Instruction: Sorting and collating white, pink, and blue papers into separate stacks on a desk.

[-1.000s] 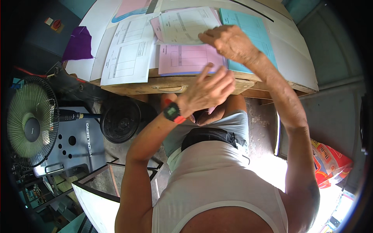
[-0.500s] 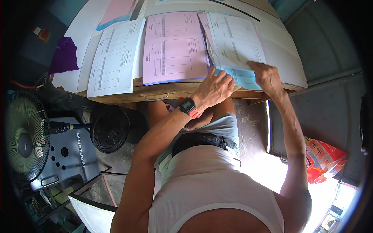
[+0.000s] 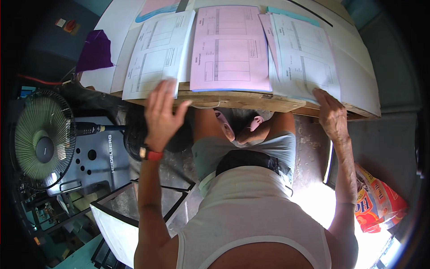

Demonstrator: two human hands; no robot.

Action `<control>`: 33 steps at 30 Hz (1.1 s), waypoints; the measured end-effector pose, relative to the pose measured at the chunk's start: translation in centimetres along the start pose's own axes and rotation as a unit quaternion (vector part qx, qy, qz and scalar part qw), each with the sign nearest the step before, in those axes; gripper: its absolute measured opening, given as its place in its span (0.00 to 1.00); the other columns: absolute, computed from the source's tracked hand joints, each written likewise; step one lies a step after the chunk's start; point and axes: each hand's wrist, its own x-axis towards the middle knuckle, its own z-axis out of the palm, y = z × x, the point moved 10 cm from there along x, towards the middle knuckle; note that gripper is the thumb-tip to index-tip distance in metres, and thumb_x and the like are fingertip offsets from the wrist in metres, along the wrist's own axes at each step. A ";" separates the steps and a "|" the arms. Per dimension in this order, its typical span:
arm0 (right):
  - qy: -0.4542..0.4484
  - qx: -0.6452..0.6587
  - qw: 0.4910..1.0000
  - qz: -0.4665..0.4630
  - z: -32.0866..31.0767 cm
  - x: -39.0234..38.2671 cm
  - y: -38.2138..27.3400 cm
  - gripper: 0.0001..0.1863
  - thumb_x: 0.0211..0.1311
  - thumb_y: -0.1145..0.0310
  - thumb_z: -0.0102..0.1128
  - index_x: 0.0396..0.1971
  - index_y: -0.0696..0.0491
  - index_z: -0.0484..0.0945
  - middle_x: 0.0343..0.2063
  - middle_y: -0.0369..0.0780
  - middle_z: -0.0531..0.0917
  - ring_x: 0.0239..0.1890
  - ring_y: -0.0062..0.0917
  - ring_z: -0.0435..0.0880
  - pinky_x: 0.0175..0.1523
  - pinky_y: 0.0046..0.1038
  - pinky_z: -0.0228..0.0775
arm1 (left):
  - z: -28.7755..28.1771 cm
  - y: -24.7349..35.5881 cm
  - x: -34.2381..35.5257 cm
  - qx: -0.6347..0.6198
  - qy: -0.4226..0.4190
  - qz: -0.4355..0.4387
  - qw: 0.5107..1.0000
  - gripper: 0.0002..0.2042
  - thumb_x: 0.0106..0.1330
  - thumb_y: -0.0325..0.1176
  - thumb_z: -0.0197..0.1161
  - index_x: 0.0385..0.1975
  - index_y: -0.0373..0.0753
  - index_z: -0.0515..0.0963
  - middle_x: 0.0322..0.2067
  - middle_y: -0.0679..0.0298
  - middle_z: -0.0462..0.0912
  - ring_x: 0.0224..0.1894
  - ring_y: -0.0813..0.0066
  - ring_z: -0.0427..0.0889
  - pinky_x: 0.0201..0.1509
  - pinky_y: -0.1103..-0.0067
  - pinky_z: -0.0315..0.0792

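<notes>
Three piles of printed forms lie side by side along the table's front edge. The left pile has white sheets on top, the middle pile a pink sheet over blue edges, and the right pile a white sheet with pink and blue-green edges showing beneath. My left hand, slightly blurred, is open with spread fingers, its tips over the near edge of the left pile. At the near edge of the right pile, my right hand has its fingers closed on the top white sheet's edge; the thumb is hidden.
A purple cloth hangs at the table's left end. Below the piles is a wooden drawer with a string handle. A standing fan is at the left, a black-framed stand lower down, and a red plastic bag at the right.
My left hand has moved left from between the middle and right piles to the left pile, its fingers spreading. My right hand has brought the lifted white sheet down onto the right pile.
</notes>
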 end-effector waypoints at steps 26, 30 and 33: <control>0.127 0.135 0.957 0.223 -2.6 3.8 6.5 0.12 0.69 0.68 0.62 0.46 0.59 0.82 0.35 0.51 0.84 0.34 0.42 0.81 0.43 0.38 0.74 | 8.2 9.7 4.9 -0.004 -0.081 0.230 0.970 0.19 0.59 0.21 0.61 0.52 0.34 0.81 0.54 0.57 0.82 0.56 0.60 0.82 0.57 0.71 0.81; 0.169 0.118 0.959 0.197 -3.2 7.7 4.4 0.11 0.69 0.68 0.61 0.47 0.52 0.83 0.29 0.50 0.86 0.35 0.49 0.87 0.40 0.43 0.77 | 6.9 9.4 3.9 -0.004 -0.030 0.184 0.983 0.16 0.65 0.29 0.65 0.53 0.37 0.82 0.59 0.61 0.80 0.59 0.61 0.80 0.67 0.57 0.71; 0.168 0.057 0.975 0.132 -2.7 12.3 0.6 0.12 0.66 0.71 0.60 0.47 0.46 0.83 0.27 0.47 0.87 0.32 0.46 0.88 0.37 0.43 0.80 | 7.7 9.5 2.8 0.011 0.027 0.205 0.978 0.12 0.66 0.32 0.67 0.48 0.39 0.84 0.55 0.65 0.83 0.56 0.64 0.82 0.69 0.52 0.66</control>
